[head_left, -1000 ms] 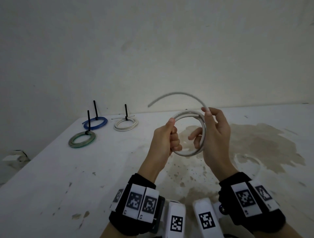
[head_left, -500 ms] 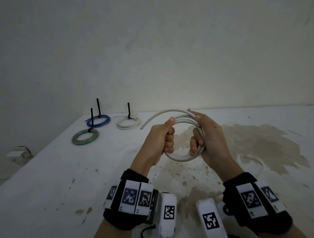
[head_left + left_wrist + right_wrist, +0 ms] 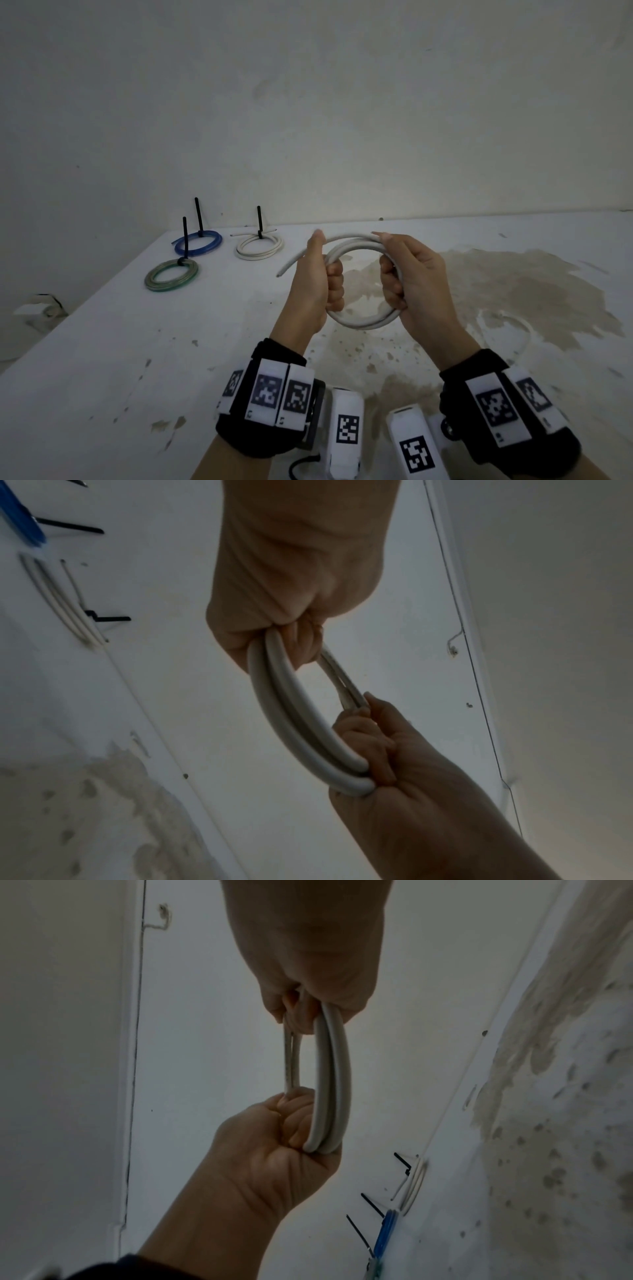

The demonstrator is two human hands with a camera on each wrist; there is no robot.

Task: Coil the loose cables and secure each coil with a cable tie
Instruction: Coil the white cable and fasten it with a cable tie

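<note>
We've got the grey cable (image 3: 359,320) held up in the air over the table (image 3: 102,359), wound into a coil of approx two turns, w/ both hands on it. Our left hand (image 3: 313,284) grips the coil's left side: fingers curled tight round the strands, thumb up along the top; the left wrist view shows the same fist (image 3: 294,588) closed on the strands (image 3: 291,710). Our right hand (image 3: 416,287) grips the right side, fingers wrapped round the bundle from inside the loop, index finger stretched along the top arc. In the right wrist view both fists show, right (image 3: 308,961) above, left (image 3: 270,1156) below, w/ the doubled cable (image 3: 330,1083) running between them. One loose end pokes out left of the left fist, pointing down toward the table, not touching it. No tie on this coil yet. Well apart, at the table's far left, lie three finished coils, each w/ a black cable tie standing up: a blue coil (image 3: 198,244) nearest the wall, a green coil (image 3: 171,280) just in front of it, a white coil (image 3: 259,247) to their right. Another pale cable (image 3: 510,329) lies in a loose curve on the table's stained patch, right of our right hand. Black wrist bands w/ printed marker tags (image 3: 265,394) sit on both wrists.
</note>
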